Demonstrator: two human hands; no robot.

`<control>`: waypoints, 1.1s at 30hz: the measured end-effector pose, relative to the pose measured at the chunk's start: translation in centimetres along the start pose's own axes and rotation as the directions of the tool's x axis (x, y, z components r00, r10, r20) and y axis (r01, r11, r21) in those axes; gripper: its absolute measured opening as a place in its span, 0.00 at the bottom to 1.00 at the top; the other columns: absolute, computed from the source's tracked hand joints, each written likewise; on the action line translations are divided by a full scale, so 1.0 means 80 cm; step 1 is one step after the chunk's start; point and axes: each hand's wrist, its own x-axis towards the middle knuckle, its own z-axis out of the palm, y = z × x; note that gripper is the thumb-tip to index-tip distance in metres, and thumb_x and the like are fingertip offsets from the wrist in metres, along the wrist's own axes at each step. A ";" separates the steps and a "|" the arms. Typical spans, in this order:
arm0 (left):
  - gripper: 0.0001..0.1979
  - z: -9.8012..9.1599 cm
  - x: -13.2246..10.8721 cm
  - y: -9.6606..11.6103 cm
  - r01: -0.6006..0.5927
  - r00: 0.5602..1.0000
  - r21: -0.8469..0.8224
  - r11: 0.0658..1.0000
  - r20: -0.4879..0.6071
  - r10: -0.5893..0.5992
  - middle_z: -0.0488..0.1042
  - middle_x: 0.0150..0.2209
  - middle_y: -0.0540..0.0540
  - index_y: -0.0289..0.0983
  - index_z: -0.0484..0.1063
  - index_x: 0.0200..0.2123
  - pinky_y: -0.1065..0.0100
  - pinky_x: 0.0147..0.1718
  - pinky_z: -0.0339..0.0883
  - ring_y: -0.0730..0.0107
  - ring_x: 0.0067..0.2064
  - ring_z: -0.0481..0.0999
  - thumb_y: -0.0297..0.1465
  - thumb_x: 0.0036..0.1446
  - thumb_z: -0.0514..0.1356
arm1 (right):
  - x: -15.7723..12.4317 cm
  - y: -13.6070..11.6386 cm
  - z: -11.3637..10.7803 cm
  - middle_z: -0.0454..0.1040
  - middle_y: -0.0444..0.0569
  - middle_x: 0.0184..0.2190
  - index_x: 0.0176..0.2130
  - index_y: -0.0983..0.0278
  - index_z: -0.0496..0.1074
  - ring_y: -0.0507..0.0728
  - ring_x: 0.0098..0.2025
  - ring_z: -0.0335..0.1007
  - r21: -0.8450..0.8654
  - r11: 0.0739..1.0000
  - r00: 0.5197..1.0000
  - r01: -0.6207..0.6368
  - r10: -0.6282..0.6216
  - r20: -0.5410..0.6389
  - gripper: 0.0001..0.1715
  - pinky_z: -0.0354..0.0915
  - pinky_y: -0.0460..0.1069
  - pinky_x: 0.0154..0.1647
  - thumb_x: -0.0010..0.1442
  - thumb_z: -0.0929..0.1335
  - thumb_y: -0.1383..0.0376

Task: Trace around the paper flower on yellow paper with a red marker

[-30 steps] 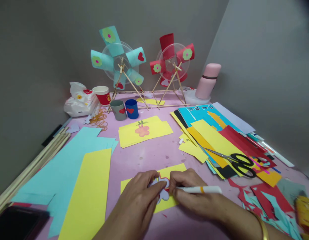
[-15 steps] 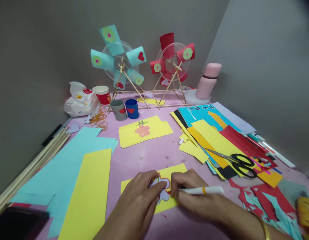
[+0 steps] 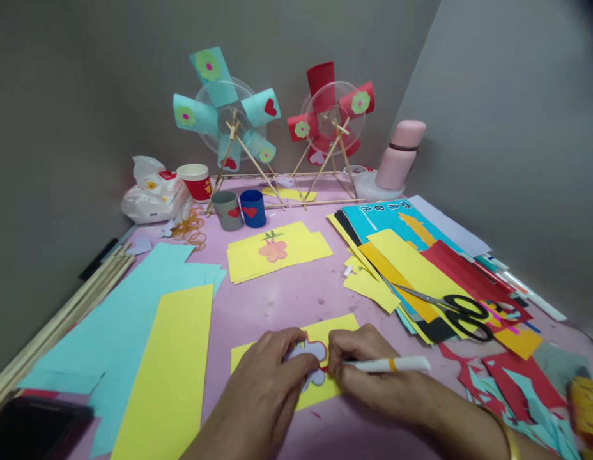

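Note:
My left hand (image 3: 268, 377) presses a pale lilac paper flower cutout (image 3: 317, 349) flat against a yellow paper rectangle (image 3: 347, 324), thumb and fingers bent over its left side. A red line runs along part of the cutout's edge. In my right hand (image 3: 366, 364) a white marker (image 3: 392, 365) with an orange band is pinched, its tip beside the cutout's right side, where a red mark shows. Part of the flower is covered by my left fingers. Just beyond lies a stack of yellow sheets (image 3: 248, 259) bearing a coloured flower drawing (image 3: 273, 250).
Black-handled scissors (image 3: 462, 313) rest on coloured paper at right, near paper scraps (image 3: 521, 390). Two paper-bladed wheels (image 3: 234, 124) on stick frames, paper cups (image 3: 195, 182) and a pink bottle (image 3: 400, 156) stand behind. Light-blue sheets (image 3: 128, 313) and a phone-like dark slab (image 3: 40, 425) lie left.
My left thumb has shifted slightly down, uncovering more of the flower's upper right petal. My right hand and the marker have hardly moved.

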 end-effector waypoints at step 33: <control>0.12 0.000 -0.002 0.000 0.026 1.000 -0.023 0.999 -0.004 -0.026 0.69 0.48 0.45 0.43 0.68 0.40 0.61 0.43 0.68 0.62 0.48 0.69 0.25 0.61 0.48 | -0.003 -0.001 -0.002 0.67 0.41 0.17 0.22 0.62 0.69 0.51 0.21 0.59 -0.041 0.999 1.000 -0.024 0.024 0.003 0.09 0.53 0.45 0.23 0.43 0.61 0.72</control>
